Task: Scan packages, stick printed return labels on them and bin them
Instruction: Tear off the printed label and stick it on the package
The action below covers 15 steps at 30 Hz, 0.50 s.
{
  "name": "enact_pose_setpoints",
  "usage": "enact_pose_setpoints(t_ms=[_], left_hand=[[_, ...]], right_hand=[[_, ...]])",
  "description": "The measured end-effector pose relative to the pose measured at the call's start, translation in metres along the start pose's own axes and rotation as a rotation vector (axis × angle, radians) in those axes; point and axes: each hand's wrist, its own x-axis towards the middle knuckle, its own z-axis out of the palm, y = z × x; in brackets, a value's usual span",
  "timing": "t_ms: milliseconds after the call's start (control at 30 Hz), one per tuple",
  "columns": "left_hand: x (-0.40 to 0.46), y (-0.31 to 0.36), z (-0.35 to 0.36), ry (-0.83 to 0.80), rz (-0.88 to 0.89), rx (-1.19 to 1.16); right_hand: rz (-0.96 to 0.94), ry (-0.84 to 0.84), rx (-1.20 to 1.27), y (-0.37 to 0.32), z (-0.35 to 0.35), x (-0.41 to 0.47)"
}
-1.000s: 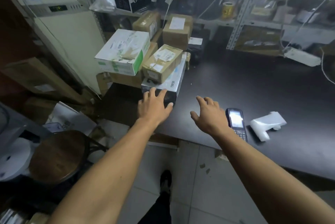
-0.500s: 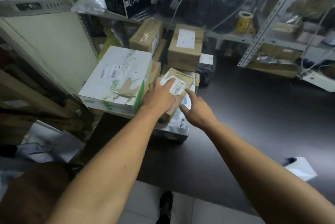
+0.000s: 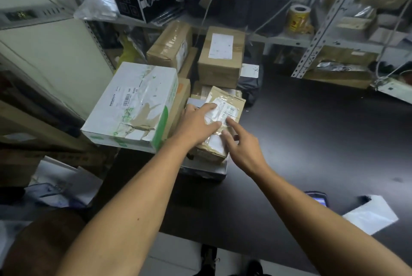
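Both your hands are on the small taped carton (image 3: pixel 219 117) at the left end of the dark desk (image 3: pixel 312 141). Left hand (image 3: pixel 196 124) lies flat on its top, fingers straight and spread over the white shipping label (image 3: pixel 225 111), palm down, nothing gripped. Right hand (image 3: pixel 243 148) is at the carton's near right edge, index finger out straight and touching the barcode area, the other fingers loosely bent; can't tell if the thumb is under the edge, so no grip confirmed. The carton sits tilted on top of a flat silver-grey box (image 3: pixel 205 168), which lies on the desk. Just left of it, touching or nearly so, is the big white-and-green box (image 3: pixel 133 106) with torn tape and a barcode sticker. Behind it, more brown cartons are stacked, the upright one (image 3: pixel 220 57) carrying a white label, with a dark poly bag (image 3: pixel 249 83) to its right. Handheld scanner (image 3: pixel 317 198) is on the desk near your right forearm, mostly hidden by it. A white sheet or mailer (image 3: pixel 370 216) lies on the desk right of that. Yellow tape roll (image 3: pixel 298 18) is on the metal shelf (image 3: pixel 289 39) at the back. Papers (image 3: pixel 60 184) are on the floor to the left, beside a brown round stool (image 3: pixel 42 244).
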Motion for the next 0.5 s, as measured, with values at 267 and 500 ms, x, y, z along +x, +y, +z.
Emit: enact_pose_setpoints(t_ms=[267,500], left_hand=[[-0.029,0.063,0.06,-0.044,0.057,-0.344],[-0.05,0.107,0.131,-0.228,0.167,-0.223]], right_hand=[[0.064,0.199,0.188,0.056,-0.055,-0.04],[0.159,0.241,0.23,0.122,-0.097,-0.089]])
